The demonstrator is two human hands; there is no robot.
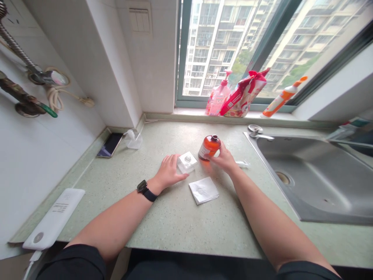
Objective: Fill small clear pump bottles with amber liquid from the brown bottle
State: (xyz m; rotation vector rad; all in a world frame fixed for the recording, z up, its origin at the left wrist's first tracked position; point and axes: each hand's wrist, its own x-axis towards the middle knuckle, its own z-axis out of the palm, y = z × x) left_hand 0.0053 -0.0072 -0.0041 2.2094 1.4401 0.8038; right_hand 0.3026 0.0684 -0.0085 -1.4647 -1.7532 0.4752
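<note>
Fingers of the right hand (224,158) wrap the round amber glass bottle (208,147) on the speckled green countertop (180,217) — the steel sink (317,175) at its three o'clock. Left hand (169,172) lies flat, fingers spread, touching the clear square cap (187,161) — a folded white tissue (203,190) at five o'clock.

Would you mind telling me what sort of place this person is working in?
Most likely a home kitchen in a high-rise flat: a speckled countertop runs beside a stainless steel sink, cleaning bottles stand on the windowsill, and apartment blocks show outside. The right hand holds an amber bottle.
</note>
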